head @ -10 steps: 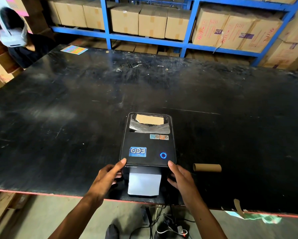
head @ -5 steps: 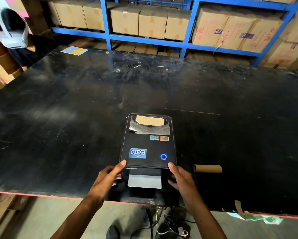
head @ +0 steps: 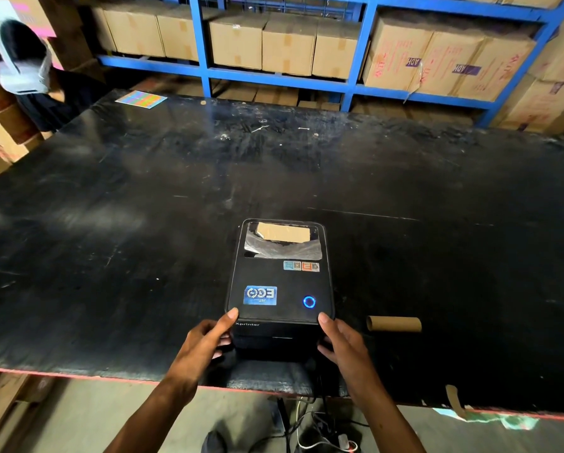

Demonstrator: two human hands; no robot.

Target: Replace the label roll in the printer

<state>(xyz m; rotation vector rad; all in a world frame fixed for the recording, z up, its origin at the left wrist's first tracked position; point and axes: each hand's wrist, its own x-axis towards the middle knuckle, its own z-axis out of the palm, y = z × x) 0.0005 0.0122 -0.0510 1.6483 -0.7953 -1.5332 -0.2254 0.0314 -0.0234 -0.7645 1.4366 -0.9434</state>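
A colourful sheet (head: 141, 99) is lying at the far left corner of the black tabletop (head: 143, 223). Cardboard boxes (head: 284, 44) are sitting on blue shelving (head: 359, 53) beyond the far edge. Cables (head: 320, 433) are trailing on the floor under the near edge.

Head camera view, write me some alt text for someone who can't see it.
Two bare hands, left hand and right hand, grip the front corners of a closed black printer near the front edge of a black table; its ring light glows blue. An empty cardboard core lies on the table right of the printer. Blue shelves of cartons stand behind.
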